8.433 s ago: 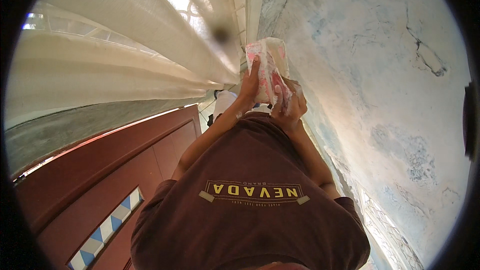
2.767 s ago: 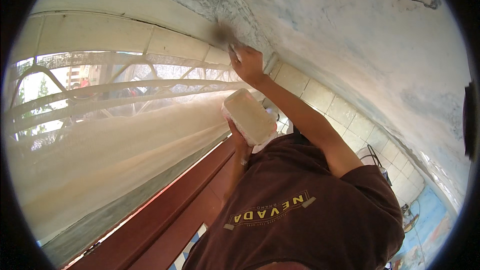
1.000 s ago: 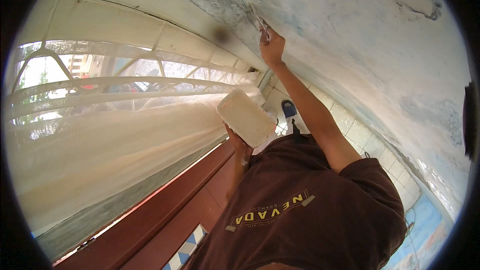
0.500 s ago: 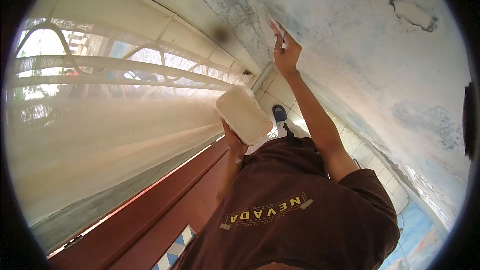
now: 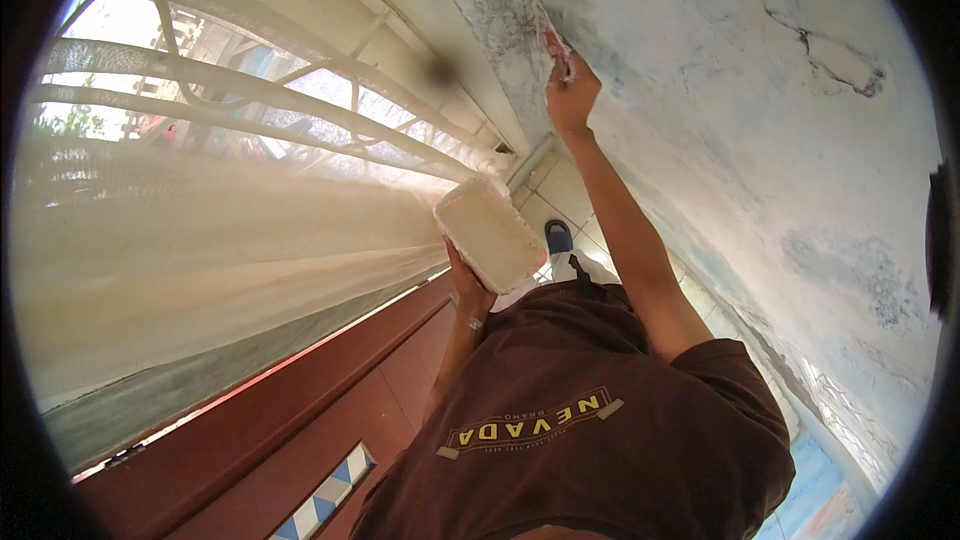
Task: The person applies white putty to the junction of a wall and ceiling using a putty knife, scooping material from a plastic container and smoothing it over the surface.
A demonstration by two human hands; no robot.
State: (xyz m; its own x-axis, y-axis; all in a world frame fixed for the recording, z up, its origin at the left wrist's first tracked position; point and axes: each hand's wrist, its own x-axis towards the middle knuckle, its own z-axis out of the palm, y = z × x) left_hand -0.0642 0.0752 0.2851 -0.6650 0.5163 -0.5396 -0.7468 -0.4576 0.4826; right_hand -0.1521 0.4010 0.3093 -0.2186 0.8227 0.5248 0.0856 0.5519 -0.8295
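Held out at waist height, a rectangular tub of white paste with a crusted rim is gripped along its side by my left hand. My right arm reaches up along the mottled, plastered wall, where my right hand is closed on a thin, white-smeared tool, apparently a scraper; its tip is at a rough grey strip by the corner, and the exact contact is hard to make out.
A sheer cream curtain and barred window line the left, above a red-brown door panel. A tiled floor shows below, with my sandalled foot on it. A long crack runs across the upper right wall.
Earlier both hands were on the tub; then my right hand rose to the wall with the tool. Over the last second it has shifted slightly right, while the tub stays low.
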